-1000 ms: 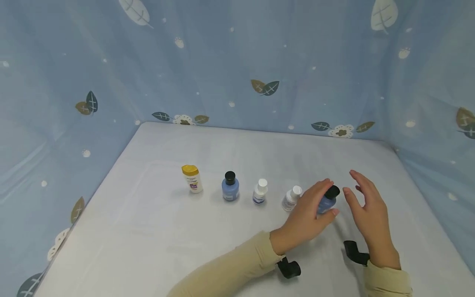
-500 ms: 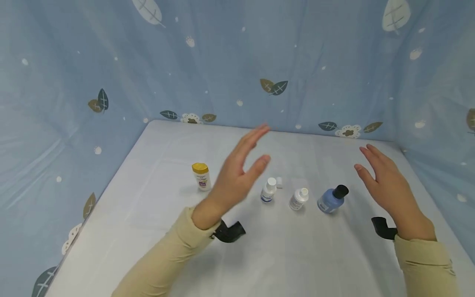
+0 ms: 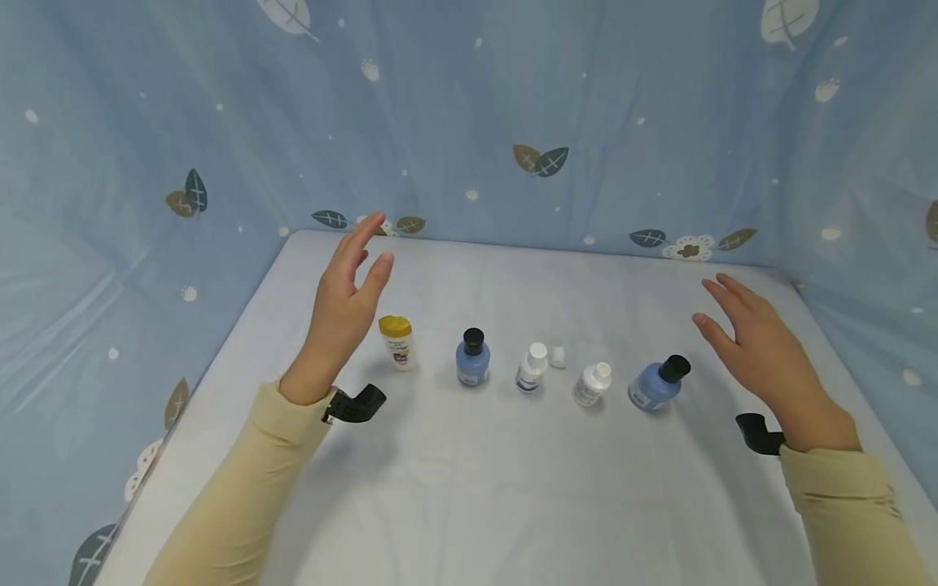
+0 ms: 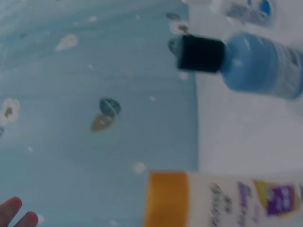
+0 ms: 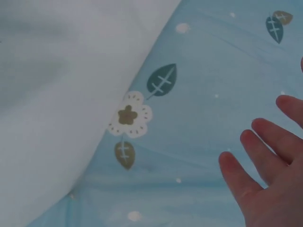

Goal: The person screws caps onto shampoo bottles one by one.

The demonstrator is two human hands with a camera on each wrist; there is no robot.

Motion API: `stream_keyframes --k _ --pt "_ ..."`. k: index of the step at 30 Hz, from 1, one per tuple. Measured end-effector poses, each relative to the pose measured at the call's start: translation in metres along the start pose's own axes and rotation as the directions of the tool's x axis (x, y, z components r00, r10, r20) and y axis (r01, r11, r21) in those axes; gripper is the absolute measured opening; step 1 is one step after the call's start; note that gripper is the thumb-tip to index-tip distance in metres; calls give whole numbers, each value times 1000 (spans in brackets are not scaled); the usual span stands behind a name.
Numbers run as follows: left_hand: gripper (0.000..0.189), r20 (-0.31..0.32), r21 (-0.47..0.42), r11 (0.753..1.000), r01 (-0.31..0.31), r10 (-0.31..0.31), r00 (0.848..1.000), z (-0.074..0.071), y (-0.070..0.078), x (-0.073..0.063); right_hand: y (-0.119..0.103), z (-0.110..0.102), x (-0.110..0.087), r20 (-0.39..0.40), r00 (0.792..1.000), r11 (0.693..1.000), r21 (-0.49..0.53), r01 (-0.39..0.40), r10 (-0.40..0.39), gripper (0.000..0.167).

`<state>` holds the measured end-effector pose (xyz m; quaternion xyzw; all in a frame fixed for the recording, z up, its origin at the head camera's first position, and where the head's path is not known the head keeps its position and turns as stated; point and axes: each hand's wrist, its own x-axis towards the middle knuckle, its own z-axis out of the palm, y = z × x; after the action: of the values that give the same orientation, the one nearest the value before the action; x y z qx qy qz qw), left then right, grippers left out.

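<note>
My left hand (image 3: 340, 313) is raised, fingers extended and thumb apart, just left of a white bottle with a yellow cap (image 3: 399, 346). It holds nothing, and only its fingertips (image 4: 10, 210) show in the left wrist view. My right hand (image 3: 769, 358) hovers with spread fingers, holding nothing, to the right of a blue bottle with a black cap (image 3: 655, 386). Between the hands, a second blue bottle (image 3: 472, 362), a white bottle (image 3: 531, 370) and another white bottle (image 3: 590, 385) stand in the row.
Behind the white bottles lies a small white piece (image 3: 558, 356), its kind unclear. All rest on a white-covered table (image 3: 513, 496). Blue leaf-print cloth (image 3: 440, 106) rises behind and along both sides. A black wrist camera mount (image 3: 355, 404) sticks out from the left sleeve.
My left hand has swept left from beside the right blue bottle to the yellow-capped bottle. My right hand has shifted right, away from the blue bottle. The small white piece has come into view.
</note>
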<state>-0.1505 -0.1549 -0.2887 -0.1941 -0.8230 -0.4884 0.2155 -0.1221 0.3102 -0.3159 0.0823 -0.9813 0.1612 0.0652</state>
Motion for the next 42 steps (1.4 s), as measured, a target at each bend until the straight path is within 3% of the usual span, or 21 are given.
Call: stream_keyframes --k 4,10,17,23,26,32,35,37,40,42 --pt "48 21 133 989 57 -60 998 -4 -35 0 5 3 2 23 1000 1000 -25 -11 12 59" --pt "50 53 285 946 157 -179 982 -14 -73 -4 12 3 3 26 1000 999 -28 17 -16 54" --pt "50 39 352 909 224 -253 967 -24 -100 -9 -23 1 14 74 994 997 -4 77 -76 54" --pt "46 34 316 894 317 -345 938 -25 -113 -18 -68 17 24 129 977 983 -40 178 -171 49" --pt "44 18 298 883 362 -384 923 -26 -116 -23 -89 30 29 207 957 974 -60 219 -202 46" --pt "48 -36 246 867 434 -439 898 -26 -123 -29 -112 61 37 311 924 956 -112 270 -224 44" --pt "45 -62 200 876 438 -435 898 -28 -137 -35 -116 74 40 324 919 946 -153 285 -224 44" --pt "42 -101 159 887 433 -422 901 -29 -137 -40 -118 80 42 337 915 938 -184 294 -220 44" --pt "36 -149 67 920 386 -374 915 -34 -126 -49 -120 88 46 372 904 929 -212 304 -211 44" --pt "35 -183 26 936 351 -340 922 -36 -108 -53 -122 92 47 400 894 925 -224 308 -201 44"
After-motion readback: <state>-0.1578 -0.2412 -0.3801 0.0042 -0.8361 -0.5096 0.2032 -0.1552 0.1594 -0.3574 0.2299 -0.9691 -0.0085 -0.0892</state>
